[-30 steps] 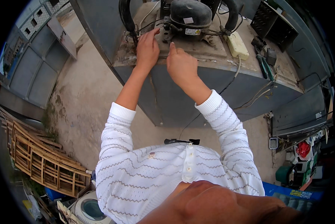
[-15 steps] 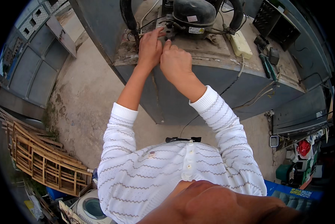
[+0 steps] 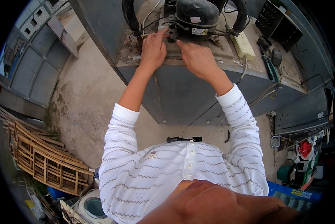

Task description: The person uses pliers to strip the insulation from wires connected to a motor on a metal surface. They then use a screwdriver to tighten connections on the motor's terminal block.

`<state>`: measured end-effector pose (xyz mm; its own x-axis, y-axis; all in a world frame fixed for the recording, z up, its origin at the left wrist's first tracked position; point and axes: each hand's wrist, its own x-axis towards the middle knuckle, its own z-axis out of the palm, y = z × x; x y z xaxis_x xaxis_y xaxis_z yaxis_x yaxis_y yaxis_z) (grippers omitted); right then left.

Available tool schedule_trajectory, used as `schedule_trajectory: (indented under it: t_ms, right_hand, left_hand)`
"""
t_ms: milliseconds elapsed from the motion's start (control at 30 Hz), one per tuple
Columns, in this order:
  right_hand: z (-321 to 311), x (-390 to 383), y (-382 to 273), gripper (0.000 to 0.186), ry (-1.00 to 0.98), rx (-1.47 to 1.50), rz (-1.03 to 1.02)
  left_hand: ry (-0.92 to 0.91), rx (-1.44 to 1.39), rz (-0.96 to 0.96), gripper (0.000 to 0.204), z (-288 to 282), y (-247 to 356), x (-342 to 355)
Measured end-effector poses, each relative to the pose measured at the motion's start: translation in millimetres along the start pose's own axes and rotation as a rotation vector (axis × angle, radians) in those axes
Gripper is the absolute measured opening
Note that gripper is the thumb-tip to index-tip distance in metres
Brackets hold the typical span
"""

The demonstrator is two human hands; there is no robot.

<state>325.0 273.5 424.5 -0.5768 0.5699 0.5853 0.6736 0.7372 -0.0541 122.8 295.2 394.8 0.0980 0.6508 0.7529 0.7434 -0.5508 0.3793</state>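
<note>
A black, dome-shaped compressor (image 3: 197,15) sits on a worn board on top of a grey metal cabinet. At its near left stands a small dark metal part (image 3: 171,31), perhaps a bracket or valve. My left hand (image 3: 153,50) reaches to that part's left side, its thumb and forefinger closed against it. My right hand (image 3: 199,59) is just to the right, with the forefinger pointing at the part's base and the other fingers curled. Whatever those curled fingers may hold is hidden. Thin pipes run from the compressor close above my fingertips.
A cream power strip (image 3: 243,46) and green-handled pliers (image 3: 269,67) lie to the right, near a black slotted case (image 3: 278,24). Black insulated hoses (image 3: 129,15) rise beside the compressor. Wooden frames (image 3: 48,160) and a washing machine (image 3: 93,207) stand at the lower left.
My right hand has moved to the right, away from my left hand, and its forearm has swung outward. My left hand stays at the metal part.
</note>
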Motion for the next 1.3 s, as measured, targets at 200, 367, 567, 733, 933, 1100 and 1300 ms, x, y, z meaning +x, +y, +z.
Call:
schedule_trajectory:
  t_ms: [200, 367, 567, 733, 933, 1100, 1300]
  right_hand:
    - [-2.3, -2.8, 9.5, 0.043, 0.002, -0.026, 0.003]
    - [37.4, -7.5, -68.2, 0.045, 0.076, -0.146, 0.168]
    - [5.6, -33.2, -57.4, 0.047, 0.308, -0.049, 0.146]
    - [-69.2, -106.9, -1.8, 0.034, 0.4, 0.062, 0.313]
    - [-137.0, -179.1, 103.9, 0.031, 0.615, 0.128, 0.905]
    - [-166.7, -220.0, 190.0, 0.052, 0.381, -0.065, 1.027]
    - [-156.2, -189.3, 174.5, 0.065, 0.123, -0.482, 0.986]
  left_hand:
    - [-0.032, 0.003, -0.016, 0.05, 0.5, 0.8, -0.2]
    - [-0.053, -0.037, -0.08, 0.05, 4.1, -3.3, 2.8]
    - [-0.038, -0.047, -0.068, 0.05, 0.6, 0.8, 2.6]
    - [-0.035, -0.008, -0.085, 0.051, 0.3, 4.9, 3.5]
    - [-0.029, 0.003, -0.06, 0.051, 4.5, 0.5, 2.5]
    - [-0.015, 0.011, -0.058, 0.049, 0.3, 2.0, 0.3]
    - [-0.004, 0.005, -0.068, 0.047, 0.5, 5.6, 0.9]
